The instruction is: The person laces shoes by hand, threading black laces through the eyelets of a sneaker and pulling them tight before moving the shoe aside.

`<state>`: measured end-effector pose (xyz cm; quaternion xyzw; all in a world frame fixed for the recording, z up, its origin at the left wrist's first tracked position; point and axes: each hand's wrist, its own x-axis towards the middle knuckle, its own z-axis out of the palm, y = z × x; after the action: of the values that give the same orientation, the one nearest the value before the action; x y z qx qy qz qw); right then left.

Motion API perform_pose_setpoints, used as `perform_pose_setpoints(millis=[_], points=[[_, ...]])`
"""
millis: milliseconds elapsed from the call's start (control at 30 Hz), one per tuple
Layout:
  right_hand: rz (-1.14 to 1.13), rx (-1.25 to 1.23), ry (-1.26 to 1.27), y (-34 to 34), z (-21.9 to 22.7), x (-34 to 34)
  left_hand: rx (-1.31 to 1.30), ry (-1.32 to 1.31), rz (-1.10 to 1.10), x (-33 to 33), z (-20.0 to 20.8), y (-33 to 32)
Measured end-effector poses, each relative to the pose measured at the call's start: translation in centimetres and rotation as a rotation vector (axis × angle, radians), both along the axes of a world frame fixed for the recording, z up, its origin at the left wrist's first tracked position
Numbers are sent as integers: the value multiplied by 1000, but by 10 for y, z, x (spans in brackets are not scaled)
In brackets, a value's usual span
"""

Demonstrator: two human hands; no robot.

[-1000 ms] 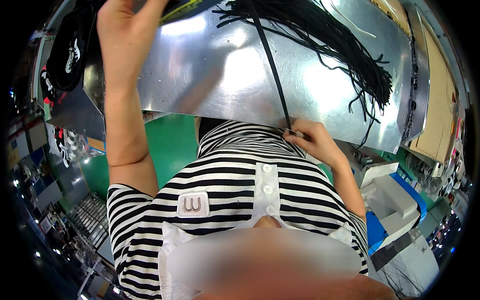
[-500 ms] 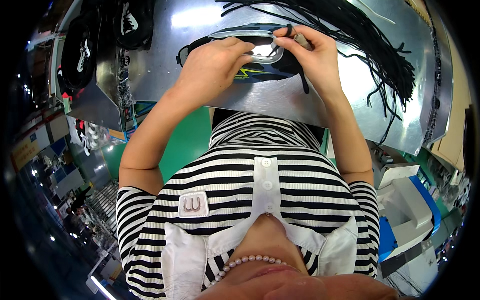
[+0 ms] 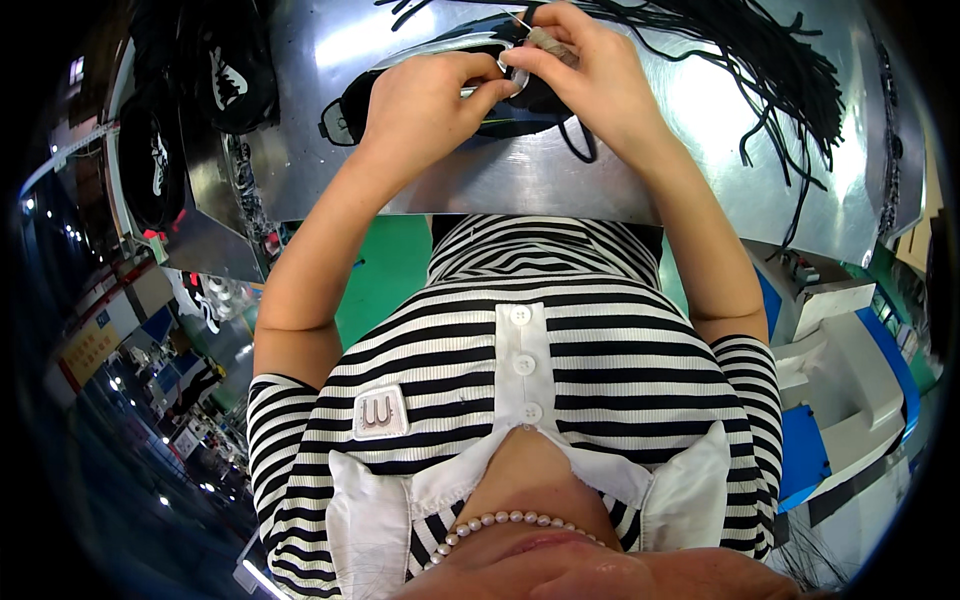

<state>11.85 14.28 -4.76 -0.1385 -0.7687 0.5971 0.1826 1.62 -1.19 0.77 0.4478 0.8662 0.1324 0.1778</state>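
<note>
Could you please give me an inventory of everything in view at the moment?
Shoe upper: one, dark, under the hands
Hand tool: one, tan handle, in the right hand
Cord loop: one, black, hanging beside the upper
Strand bundle: one, black, upper right
Items with white marks: at least two, black, upper left
Metal table: one, silver, beneath the work
Floor: one, green, below the table
Boxy object: one, whitish and blue, lower right
Left background: too small to count
Striped top: one, black and white, on the person
Necklace: one, pale, at the neck
Left hand, right hand: two, bare, at the upper
</note>
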Motion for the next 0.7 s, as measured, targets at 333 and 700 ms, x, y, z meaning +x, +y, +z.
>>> perform_pose_setpoints(millis=[333, 700], points=[[151, 34, -294, -11, 19, 47, 15, -197, 79, -7, -2, 3], [150, 267, -213, -7, 8, 40, 178, -347, -46, -7, -11, -5]])
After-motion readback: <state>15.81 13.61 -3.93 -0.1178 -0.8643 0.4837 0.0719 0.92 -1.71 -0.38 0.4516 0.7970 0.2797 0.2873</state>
